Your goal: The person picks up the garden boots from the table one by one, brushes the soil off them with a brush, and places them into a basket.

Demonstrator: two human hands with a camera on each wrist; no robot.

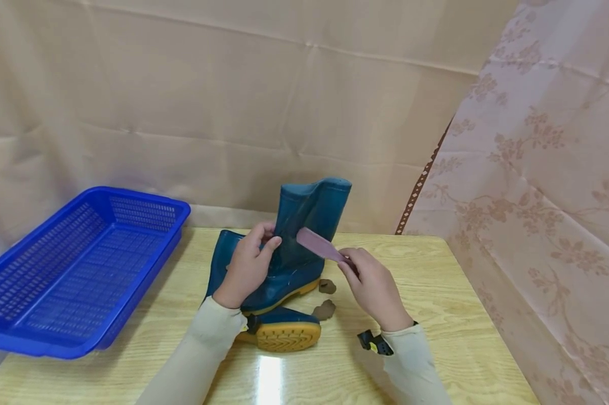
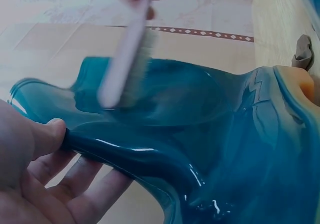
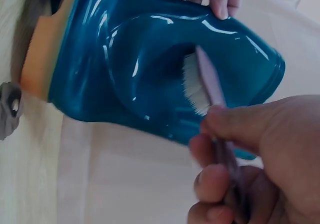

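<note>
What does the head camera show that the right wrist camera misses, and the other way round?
Only the head view shows the blue basket, a second boot lying on its side, the wooden table and both sleeves. Only the right wrist view shows the white bristles pressed against the boot's shaft. Both show the upright teal boot, the left hand gripping it and the right hand holding the pink brush.

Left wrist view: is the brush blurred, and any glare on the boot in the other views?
Left wrist view: the brush is smeared by motion blur, while the boot stays fairly sharp with thin bright streaks. Right wrist view: brush bristles are clear; white glare lines run along the boot's folds. Head view: a bright reflection on the table near the front edge.
</note>
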